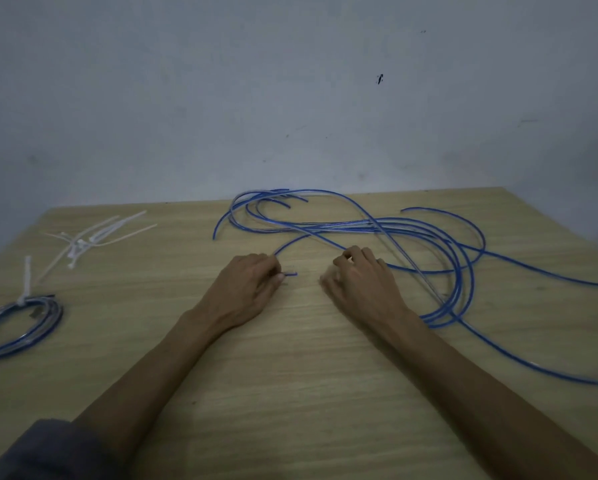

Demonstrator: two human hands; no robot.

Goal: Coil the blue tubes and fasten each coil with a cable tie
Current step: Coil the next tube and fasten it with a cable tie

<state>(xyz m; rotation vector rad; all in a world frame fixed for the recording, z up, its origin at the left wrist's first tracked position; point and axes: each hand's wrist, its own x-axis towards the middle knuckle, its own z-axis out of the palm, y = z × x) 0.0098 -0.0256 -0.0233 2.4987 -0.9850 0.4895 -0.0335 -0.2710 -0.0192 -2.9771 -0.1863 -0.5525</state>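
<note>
Bare tabletop (pixel 290 375) lay open near of the loose blue tubes (pixel 359 226). Tube loops crowded the right and far side. Left of them: scattered cable ties (pixel 93 233), then a tied coil (pixel 17 323) at the edge.

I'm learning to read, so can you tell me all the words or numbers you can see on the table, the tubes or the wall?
None: no words, numbers or labels show anywhere.
The loose blue tubes, the tied coil, the white cable ties and the wooden table are all plain.
The wall has only small dark marks, not letters.
</note>
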